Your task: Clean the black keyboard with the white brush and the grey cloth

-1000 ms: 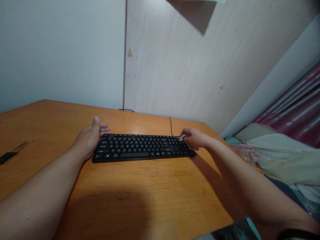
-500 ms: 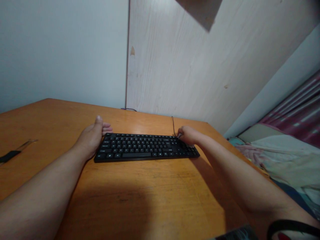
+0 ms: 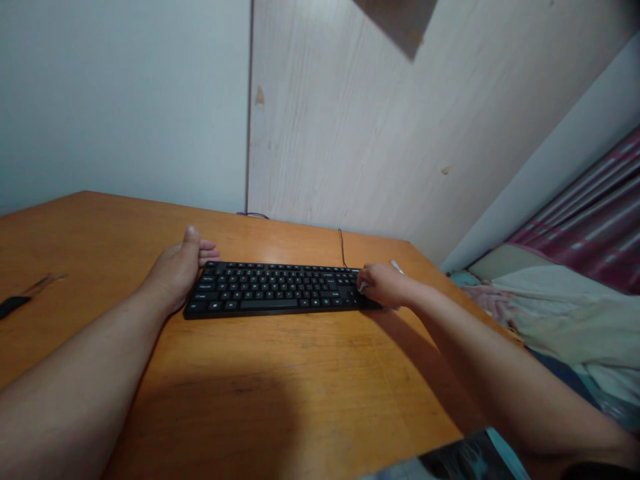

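Observation:
A black keyboard point(image 3: 270, 288) with white lettering lies flat on the wooden desk point(image 3: 280, 373). Against its left end rests the palm of my left hand point(image 3: 181, 270), thumb raised and fingers stretched out past the back corner. My right hand point(image 3: 383, 283) is over the number pad at the right end, its fingers bent together and pressed down on the keys. Thin white material point(image 3: 397, 267), looking like tissue, sticks out beyond this hand and shows at its fingertips; most of it is covered. The keyboard's cable point(image 3: 343, 247) runs from the back edge toward the wall.
On the left of the desk lies a small dark object with a thin strip point(image 3: 15, 305). A dark and teal printed item point(image 3: 475, 460) sits at the near edge, by my right forearm. The pale wall panel point(image 3: 340, 133) borders the back; bedding point(image 3: 560, 320) is at the right.
My right hand has moved from the keyboard's back edge nearer over the number pad, and white material now shows behind it. The left hand keeps its place; the view has shifted slightly.

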`<act>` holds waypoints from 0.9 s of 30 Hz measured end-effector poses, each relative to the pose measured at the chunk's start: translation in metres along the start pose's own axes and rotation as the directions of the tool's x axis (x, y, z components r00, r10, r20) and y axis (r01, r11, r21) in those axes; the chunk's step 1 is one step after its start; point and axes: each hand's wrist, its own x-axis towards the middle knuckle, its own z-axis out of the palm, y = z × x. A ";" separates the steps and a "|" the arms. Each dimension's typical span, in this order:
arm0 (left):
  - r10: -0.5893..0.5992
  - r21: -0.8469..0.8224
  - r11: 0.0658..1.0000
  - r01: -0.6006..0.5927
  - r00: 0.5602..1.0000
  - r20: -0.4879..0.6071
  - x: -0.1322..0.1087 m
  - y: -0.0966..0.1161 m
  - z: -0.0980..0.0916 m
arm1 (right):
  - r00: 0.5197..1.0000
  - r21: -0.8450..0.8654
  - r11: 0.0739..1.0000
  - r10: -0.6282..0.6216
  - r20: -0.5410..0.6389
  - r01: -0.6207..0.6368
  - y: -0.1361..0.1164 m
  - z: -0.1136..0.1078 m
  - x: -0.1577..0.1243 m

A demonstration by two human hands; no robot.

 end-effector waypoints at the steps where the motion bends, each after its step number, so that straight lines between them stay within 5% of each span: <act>1: -0.004 0.000 1.000 0.004 1.000 0.001 0.000 0.000 0.000 | 1.000 0.004 1.000 -0.008 0.000 0.008 0.000 0.001 -0.003; 14: -0.016 -0.013 1.000 0.015 1.000 -0.004 0.000 0.001 0.001 | 0.999 0.052 0.998 -0.037 -0.035 0.038 0.001 0.013 -0.032; 20: 0.017 -0.004 1.000 -0.017 1.000 0.000 0.004 -0.005 -0.001 | 0.991 0.296 0.955 -0.055 0.120 0.017 0.010 0.014 -0.046; 27: -0.004 0.013 1.000 0.004 1.000 -0.007 0.001 -0.001 -0.001 | 0.983 0.200 0.975 0.127 -0.133 -0.098 0.027 -0.001 -0.018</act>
